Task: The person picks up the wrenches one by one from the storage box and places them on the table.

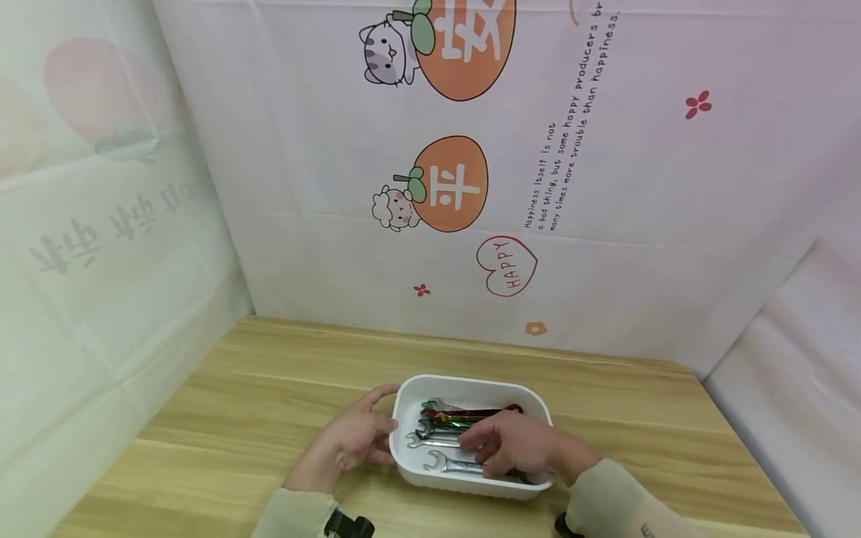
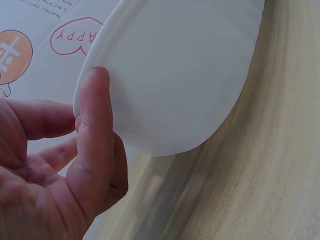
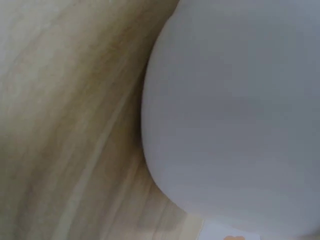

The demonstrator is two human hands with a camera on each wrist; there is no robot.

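A white plastic bin [image 1: 471, 489] with rounded corners stands on the table with several open-end wrenches inside. My left hand [image 1: 359, 430] holds the bin's left end. Up close, in the left wrist view, fingers [image 2: 95, 110] press the outer wall by the rim. My right hand [image 1: 518, 447] reaches over the bin's right end, fingers bent down among the wrenches. Its thumb touches or covers part of a silver wrench [image 1: 444, 462] near the front wall; whether it pinches it is hidden. Coloured wrenches [image 1: 471, 413] lie bunched behind, beside another silver wrench [image 1: 430, 439].
A wood-grain table [image 1: 282, 373] surrounds the bin. White printed sheets [image 1: 323, 224] hang at the back and both sides. The right wrist view is mostly filled by the bin's outer wall [image 3: 230, 120].
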